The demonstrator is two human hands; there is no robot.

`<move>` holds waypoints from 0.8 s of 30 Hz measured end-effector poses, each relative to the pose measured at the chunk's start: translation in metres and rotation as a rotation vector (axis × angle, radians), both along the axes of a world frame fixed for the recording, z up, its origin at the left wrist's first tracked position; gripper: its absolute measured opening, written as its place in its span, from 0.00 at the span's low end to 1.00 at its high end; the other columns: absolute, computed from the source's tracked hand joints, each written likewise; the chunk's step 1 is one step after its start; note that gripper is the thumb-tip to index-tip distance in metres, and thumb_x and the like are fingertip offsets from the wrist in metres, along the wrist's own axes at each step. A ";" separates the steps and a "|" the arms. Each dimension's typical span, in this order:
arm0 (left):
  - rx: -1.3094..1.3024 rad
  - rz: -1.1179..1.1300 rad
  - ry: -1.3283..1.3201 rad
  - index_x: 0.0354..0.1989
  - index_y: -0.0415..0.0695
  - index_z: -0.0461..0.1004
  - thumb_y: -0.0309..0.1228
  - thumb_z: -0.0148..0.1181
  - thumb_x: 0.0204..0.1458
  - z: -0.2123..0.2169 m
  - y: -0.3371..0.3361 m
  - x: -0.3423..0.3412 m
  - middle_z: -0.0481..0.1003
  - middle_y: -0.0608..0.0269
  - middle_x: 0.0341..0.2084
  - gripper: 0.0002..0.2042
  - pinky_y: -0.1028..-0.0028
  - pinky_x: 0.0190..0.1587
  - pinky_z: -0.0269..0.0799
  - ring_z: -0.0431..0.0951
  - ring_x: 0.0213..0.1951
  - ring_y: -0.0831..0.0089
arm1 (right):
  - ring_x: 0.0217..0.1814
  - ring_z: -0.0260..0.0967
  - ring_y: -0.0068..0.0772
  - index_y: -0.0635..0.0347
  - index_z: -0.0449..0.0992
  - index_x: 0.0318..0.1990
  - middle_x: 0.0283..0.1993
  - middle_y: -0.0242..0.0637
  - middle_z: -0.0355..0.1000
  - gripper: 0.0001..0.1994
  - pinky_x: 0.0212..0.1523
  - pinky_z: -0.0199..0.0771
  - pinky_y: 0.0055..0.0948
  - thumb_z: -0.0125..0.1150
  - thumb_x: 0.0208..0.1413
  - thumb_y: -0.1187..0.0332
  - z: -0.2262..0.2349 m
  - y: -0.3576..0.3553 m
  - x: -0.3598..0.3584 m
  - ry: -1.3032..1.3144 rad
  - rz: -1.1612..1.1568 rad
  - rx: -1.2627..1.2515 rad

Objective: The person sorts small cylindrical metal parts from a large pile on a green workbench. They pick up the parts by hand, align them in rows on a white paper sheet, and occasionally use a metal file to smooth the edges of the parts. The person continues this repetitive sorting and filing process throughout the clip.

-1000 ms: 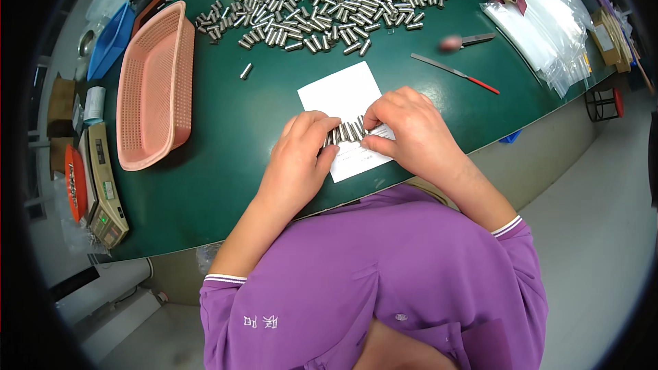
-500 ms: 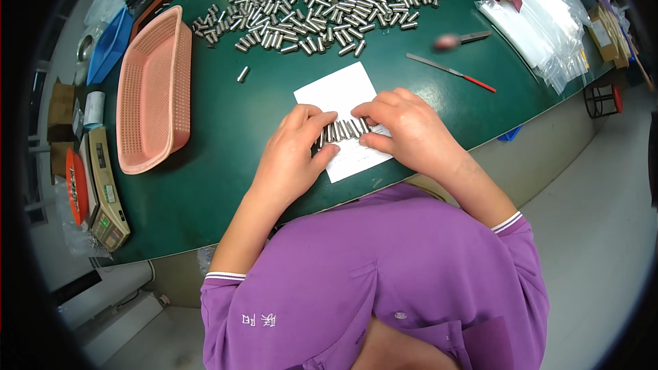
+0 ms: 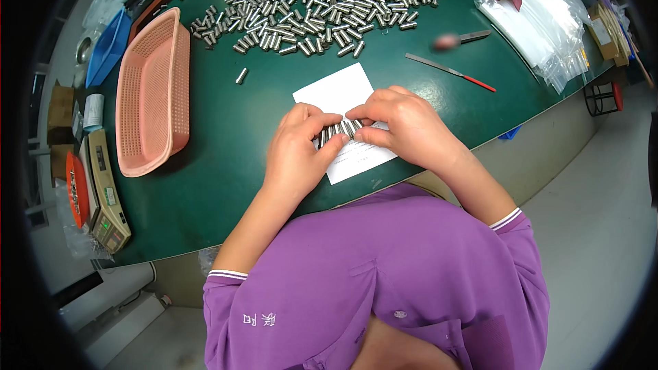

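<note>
A row of several short metal pins (image 3: 337,130) lies side by side across a white paper sheet (image 3: 332,89) near the table's front edge. My left hand (image 3: 299,142) grips the row's left end between thumb and fingers. From the other side my right hand (image 3: 397,125) closes its thumb and fingers on the right end. Both thumbs lie along the near side of the row, with the fingertips along the far side. Parts of the end pins are hidden by my fingers.
A large heap of metal pins (image 3: 322,7) covers the table's far side; one loose pin (image 3: 241,76) lies apart. A pink plastic basket (image 3: 179,89) and a digital scale (image 3: 103,185) stand left. Right are a red-handled file (image 3: 452,72), a blade-like tool (image 3: 473,37) and plastic bags (image 3: 541,34).
My right hand has shifted slightly left and my thumbs have come closer together. The pins between my hands now sit more tightly packed.
</note>
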State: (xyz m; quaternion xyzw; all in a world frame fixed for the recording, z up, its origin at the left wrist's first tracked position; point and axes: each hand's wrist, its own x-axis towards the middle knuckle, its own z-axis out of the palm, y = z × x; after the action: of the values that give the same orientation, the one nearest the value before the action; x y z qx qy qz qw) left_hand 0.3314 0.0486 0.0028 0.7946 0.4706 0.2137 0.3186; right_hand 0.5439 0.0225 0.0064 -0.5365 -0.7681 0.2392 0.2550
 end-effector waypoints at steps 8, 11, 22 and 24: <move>0.040 0.040 -0.173 0.37 0.43 0.80 0.22 0.71 0.43 -0.009 -0.007 0.003 0.73 0.67 0.33 0.11 0.76 0.38 0.72 0.73 0.36 0.74 | 0.43 0.72 0.38 0.53 0.81 0.41 0.36 0.31 0.77 0.14 0.45 0.73 0.36 0.73 0.43 0.71 0.001 -0.007 -0.005 0.115 -0.025 0.017; -0.026 0.080 -0.159 0.38 0.42 0.80 0.21 0.71 0.43 -0.008 -0.012 0.002 0.74 0.66 0.33 0.12 0.76 0.40 0.73 0.74 0.37 0.75 | 0.42 0.72 0.38 0.53 0.80 0.39 0.36 0.31 0.78 0.12 0.45 0.73 0.37 0.72 0.44 0.70 -0.002 -0.010 -0.007 0.155 -0.041 0.010; -0.046 0.101 -0.242 0.49 0.44 0.77 0.21 0.71 0.43 -0.010 -0.016 0.005 0.76 0.66 0.36 0.21 0.75 0.45 0.73 0.75 0.41 0.74 | 0.42 0.73 0.38 0.52 0.78 0.39 0.35 0.31 0.78 0.11 0.47 0.71 0.38 0.70 0.46 0.69 -0.004 -0.013 -0.009 0.182 -0.057 -0.037; -0.026 0.073 -0.193 0.50 0.44 0.76 0.21 0.71 0.42 -0.009 -0.016 0.004 0.78 0.66 0.38 0.23 0.75 0.47 0.72 0.74 0.43 0.73 | 0.42 0.72 0.38 0.52 0.77 0.38 0.34 0.30 0.77 0.10 0.47 0.70 0.38 0.69 0.46 0.70 -0.004 -0.015 -0.008 0.183 -0.050 -0.036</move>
State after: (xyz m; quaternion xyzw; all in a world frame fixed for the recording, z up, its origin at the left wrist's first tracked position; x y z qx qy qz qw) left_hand 0.3357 0.0328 -0.0063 0.7485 0.4691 0.2944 0.3648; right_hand 0.5354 0.0077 0.0023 -0.5360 -0.7233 0.2947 0.3204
